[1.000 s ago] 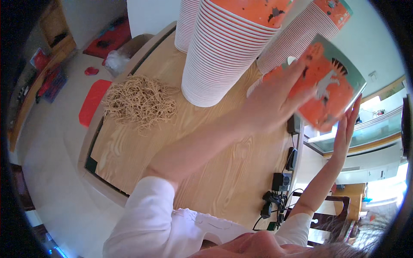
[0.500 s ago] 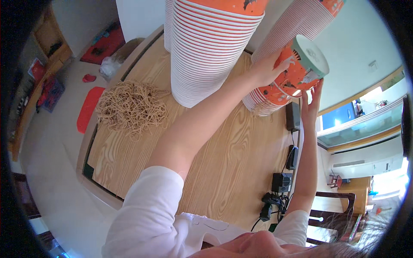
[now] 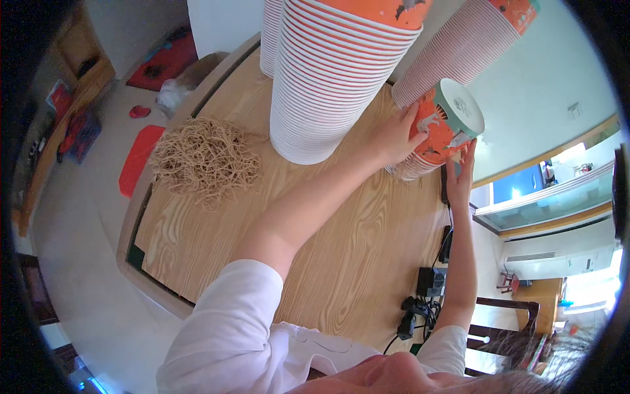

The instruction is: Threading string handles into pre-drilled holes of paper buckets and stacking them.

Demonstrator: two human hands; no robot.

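An upside-down orange paper cup (image 3: 441, 129), printed with dark and grey figures, has a green band and white base at its top. It sits over a short stack of nested cups (image 3: 415, 168) at the table's right side. My left hand (image 3: 396, 136) grips its left side, fingers bent around the wall. On the other side, the fingers of my right hand (image 3: 462, 172) press against the cup near its lower rim. Left of my hands rises a tall stack of upturned nested cups (image 3: 338, 85), white rims showing.
A tangled pile of tan rubber bands (image 3: 207, 157) lies on the wooden table (image 3: 341, 262) at left. Another tall cup stack (image 3: 456, 52) stands behind the held cup. Black power adapters (image 3: 431, 281) and cables line the right edge. A red stool (image 3: 139, 161) stands beyond the left edge.
Both hands have brought the orange cup down onto the short stack, closing the gap seen before. The view has shifted slightly.
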